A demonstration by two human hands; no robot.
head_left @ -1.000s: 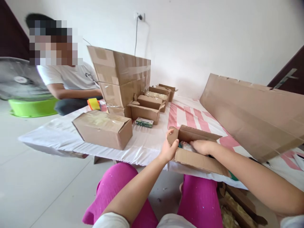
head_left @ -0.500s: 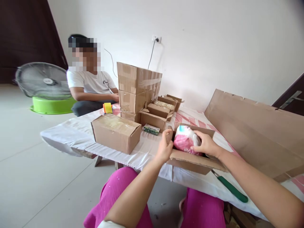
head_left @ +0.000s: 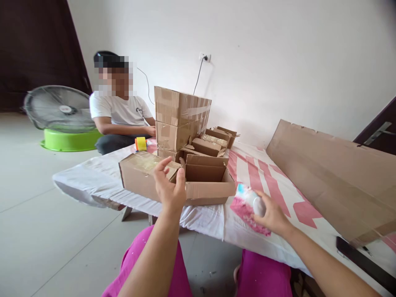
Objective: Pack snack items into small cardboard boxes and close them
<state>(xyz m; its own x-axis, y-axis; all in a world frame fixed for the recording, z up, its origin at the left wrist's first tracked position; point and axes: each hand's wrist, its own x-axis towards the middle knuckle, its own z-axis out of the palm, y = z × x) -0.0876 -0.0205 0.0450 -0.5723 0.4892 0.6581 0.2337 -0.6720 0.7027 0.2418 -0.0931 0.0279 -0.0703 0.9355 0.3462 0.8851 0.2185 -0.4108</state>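
At the near edge of the cloth-covered table [head_left: 207, 216], right of the open box [head_left: 210, 190], my right hand [head_left: 266, 213] grips the pink-and-white package [head_left: 244, 206] by its right end, fingers curled round it — contact with the cloth beneath cannot be told. Package print: too blurred to read. My left hand [head_left: 170, 185] is spread, thumb apart, holding nothing; whether it touches the open box is unclear. That box's floor is hidden by its near wall. My left hand covers part of the closed box [head_left: 137, 175]. Behind, stacked boxes [head_left: 168, 123] block part of a seated co-worker [head_left: 120, 111]. Dark object [head_left: 365, 260] at right — cut off by the frame.
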